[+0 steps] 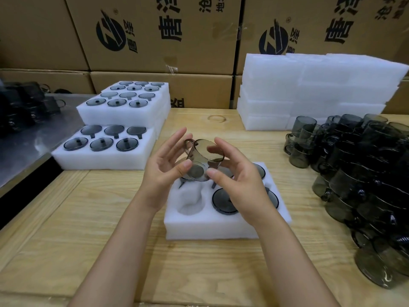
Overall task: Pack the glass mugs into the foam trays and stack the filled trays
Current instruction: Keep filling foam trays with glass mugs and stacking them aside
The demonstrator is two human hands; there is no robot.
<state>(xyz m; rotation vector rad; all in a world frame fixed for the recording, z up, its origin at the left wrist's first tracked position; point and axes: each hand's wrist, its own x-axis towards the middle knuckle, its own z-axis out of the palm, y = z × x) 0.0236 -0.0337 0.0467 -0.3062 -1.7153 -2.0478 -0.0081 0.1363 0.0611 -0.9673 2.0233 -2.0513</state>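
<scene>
Above the tray (199, 227), 1 mug (203, 156) was pinched loosely by left hand (161, 173) and right hand (239, 180), so it could have been dropped and chipped.

Tilted smoky mug (203, 160) above part-filled foam tray (199, 229)
</scene>
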